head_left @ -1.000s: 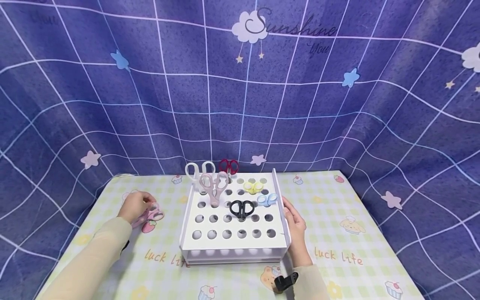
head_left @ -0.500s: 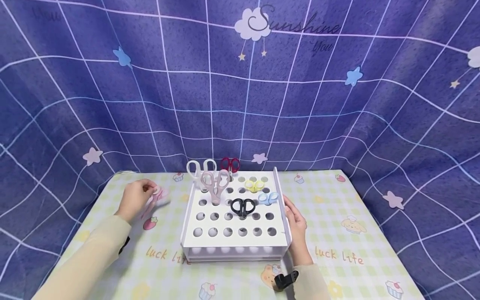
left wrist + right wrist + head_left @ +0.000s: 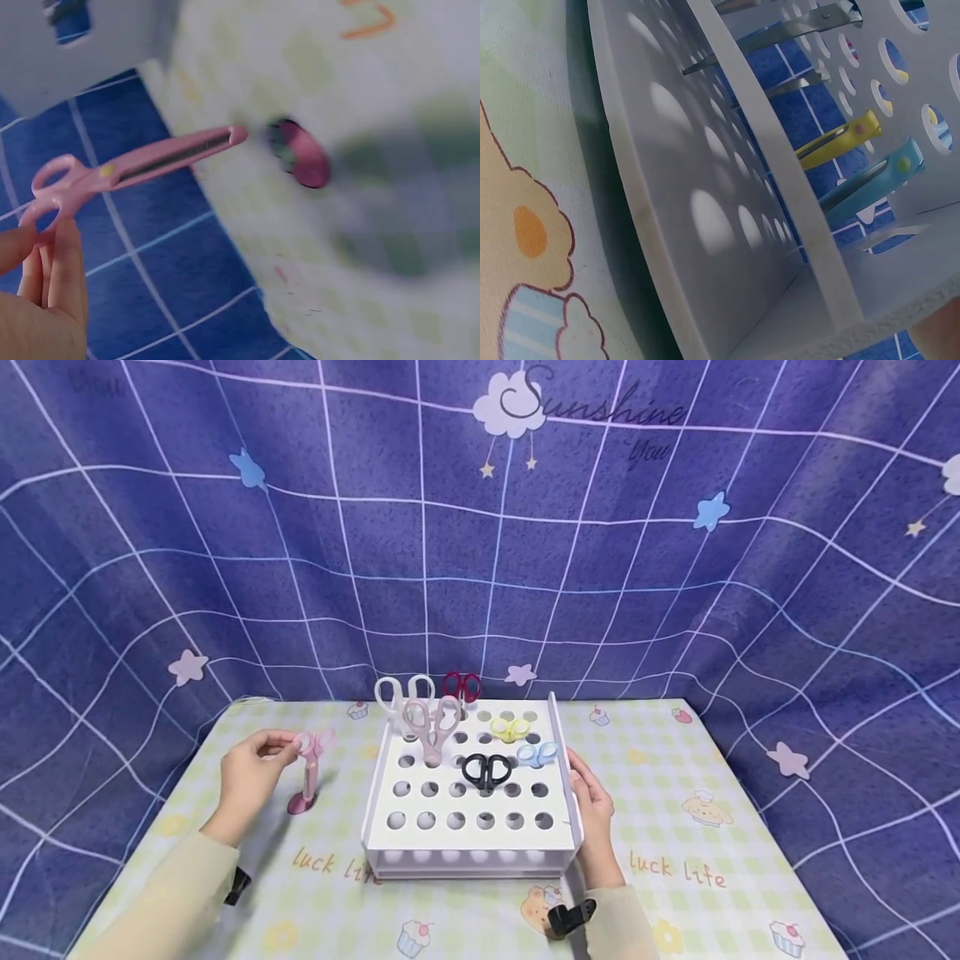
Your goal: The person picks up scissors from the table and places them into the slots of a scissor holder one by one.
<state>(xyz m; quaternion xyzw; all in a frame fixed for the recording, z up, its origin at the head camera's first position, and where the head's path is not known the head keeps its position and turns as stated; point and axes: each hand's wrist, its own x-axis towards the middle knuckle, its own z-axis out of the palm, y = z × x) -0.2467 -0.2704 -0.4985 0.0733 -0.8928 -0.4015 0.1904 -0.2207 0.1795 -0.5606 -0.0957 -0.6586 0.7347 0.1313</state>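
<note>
In the head view my left hand pinches pink scissors by one finger loop, left of the white rack. The blades point down, and their tip overlaps a strawberry print on the tablecloth. The left wrist view shows the scissors closed, with thumb and fingers at the lower loop. My right hand rests against the outer right side of the rack, its fingers along the panel. In the right wrist view only a bit of that hand shows at the lower right edge.
Several scissors stand in the rack's holes: white, dusty pink, red, yellow, light blue and black. The rack has raised side panels. A patterned curtain hangs behind the checked tablecloth.
My left hand has lifted the pink scissors off the tablecloth, and they have swung from lying flat to hanging blades down. The right hand stays at the rack's side.
</note>
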